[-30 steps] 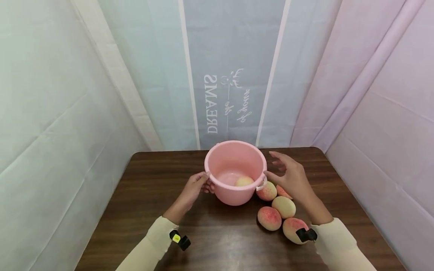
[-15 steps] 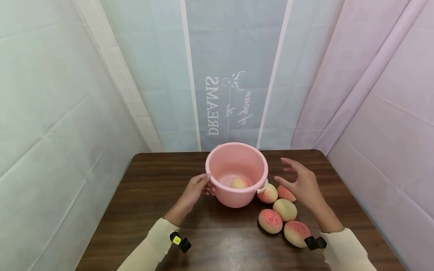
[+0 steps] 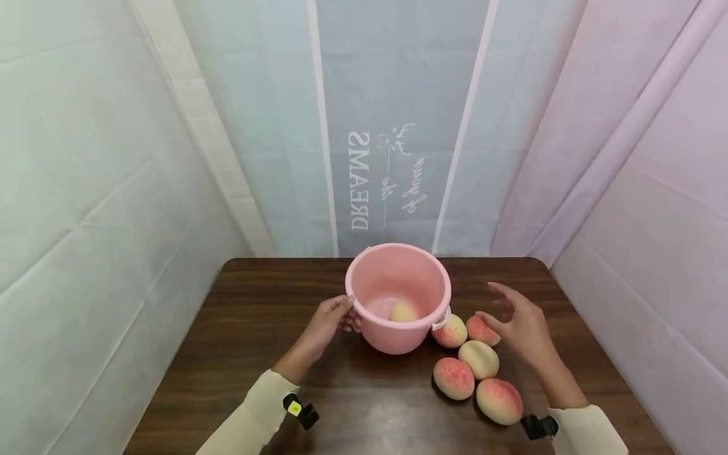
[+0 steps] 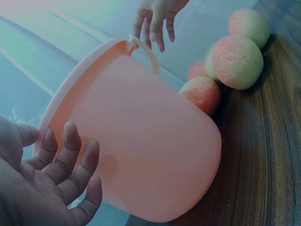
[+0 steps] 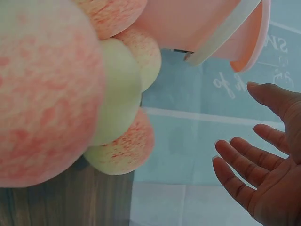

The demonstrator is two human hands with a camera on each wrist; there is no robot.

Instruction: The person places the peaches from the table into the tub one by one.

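Observation:
A pink bucket [image 3: 392,340] stands on the table with one peach [image 3: 405,311] lying inside it. My left hand [image 3: 327,323] pinches the bucket's left rim, thumb at the lip and the other fingers along the outer wall, as the left wrist view shows. My right hand [image 3: 526,328] hovers with nothing in it, fingers spread and slightly bent, right of the bucket. Nearest below that hand is a reddish peach [image 3: 483,330]. Others cluster beside it: a speckled peach [image 3: 450,332] by the bucket, a pale peach [image 3: 479,359], and two red-topped peaches, one left [image 3: 454,379] and one right [image 3: 499,401].
The bucket's white handle [image 3: 442,319] hangs down on its right side. The dark wooden table [image 3: 239,354] has rounded far corners. Hanging cloth [image 3: 284,126] walls off the back and both sides.
My right hand has drawn away from the bucket's rim, to the right and toward me. The peach inside the bucket has shifted slightly. My left hand keeps its hold on the rim.

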